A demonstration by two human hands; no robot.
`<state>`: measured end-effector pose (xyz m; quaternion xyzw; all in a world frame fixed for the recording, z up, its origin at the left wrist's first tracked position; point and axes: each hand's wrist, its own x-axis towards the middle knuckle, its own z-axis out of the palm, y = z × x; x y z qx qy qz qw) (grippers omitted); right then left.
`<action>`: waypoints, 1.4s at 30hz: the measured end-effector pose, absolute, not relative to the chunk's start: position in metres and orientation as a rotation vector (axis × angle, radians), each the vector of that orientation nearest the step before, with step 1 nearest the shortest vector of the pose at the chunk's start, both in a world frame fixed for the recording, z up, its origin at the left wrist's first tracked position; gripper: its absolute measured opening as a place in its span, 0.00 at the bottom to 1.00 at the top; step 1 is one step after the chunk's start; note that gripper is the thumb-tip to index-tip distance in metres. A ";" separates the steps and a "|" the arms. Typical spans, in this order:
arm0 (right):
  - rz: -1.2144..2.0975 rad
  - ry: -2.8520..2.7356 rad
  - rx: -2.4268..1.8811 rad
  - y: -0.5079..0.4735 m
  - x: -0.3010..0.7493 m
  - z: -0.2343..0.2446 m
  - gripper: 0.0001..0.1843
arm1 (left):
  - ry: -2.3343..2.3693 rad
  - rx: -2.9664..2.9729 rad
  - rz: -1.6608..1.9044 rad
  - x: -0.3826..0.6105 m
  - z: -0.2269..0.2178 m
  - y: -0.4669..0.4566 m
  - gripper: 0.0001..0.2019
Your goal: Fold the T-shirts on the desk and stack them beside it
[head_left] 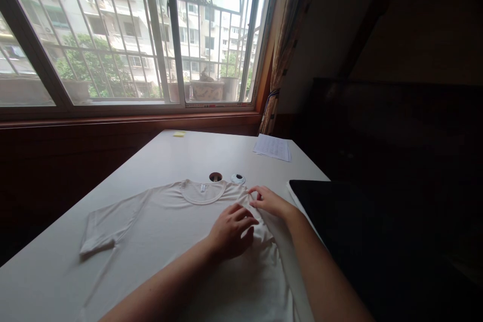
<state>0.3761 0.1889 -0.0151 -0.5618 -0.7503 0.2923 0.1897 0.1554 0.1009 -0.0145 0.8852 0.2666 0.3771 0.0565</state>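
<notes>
A white short-sleeved T-shirt (pixel 162 231) lies spread on the white table, its round neckline and small label toward the window. One sleeve stretches out flat at the left. Along the right side the cloth is bunched in creases, and that sleeve does not show spread out. My right hand (pixel 269 202) is at the shirt's right shoulder edge, its fingertips closed on the fabric. Over the right chest area is my left hand (pixel 233 231), fingers bent and thumb apart, with no cloth visible between them. Whether its underside touches the shirt is hidden.
The white table (pixel 151 161) carries a sheaf of papers (pixel 273 147) and a yellow sticky note (pixel 179 134) at its far side. Past the collar are a round cable hole (pixel 215 177) and its loose cover (pixel 238 178). A black flat object (pixel 324 211) lies at right.
</notes>
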 end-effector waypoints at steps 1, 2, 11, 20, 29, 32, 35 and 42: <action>0.815 -2.104 -1.585 0.189 0.376 -0.016 0.22 | 0.715 2.733 1.077 0.156 -0.015 0.100 0.13; 0.810 -2.099 -1.590 0.189 0.376 -0.016 0.22 | 0.647 2.778 1.001 0.157 -0.016 0.099 0.15; 0.786 -2.059 -1.632 0.194 0.380 -0.024 0.25 | 0.827 2.864 0.704 0.160 -0.018 0.095 0.17; 0.819 -2.043 -1.628 0.195 0.383 -0.024 0.27 | 0.924 2.854 0.842 0.156 -0.021 0.103 0.09; 0.891 -2.004 -1.623 0.191 0.384 -0.020 0.28 | 0.971 2.924 0.697 0.154 -0.016 0.102 0.10; 0.932 -1.974 -1.643 0.184 0.387 -0.015 0.18 | 0.944 2.978 0.610 0.154 -0.014 0.100 0.16; 0.972 -1.979 -1.672 0.166 0.394 -0.003 0.09 | 0.994 2.949 0.598 0.156 -0.014 0.099 0.14; 1.014 -2.173 -1.641 0.090 0.389 0.018 0.14 | 0.968 2.858 0.712 0.158 -0.023 0.106 0.09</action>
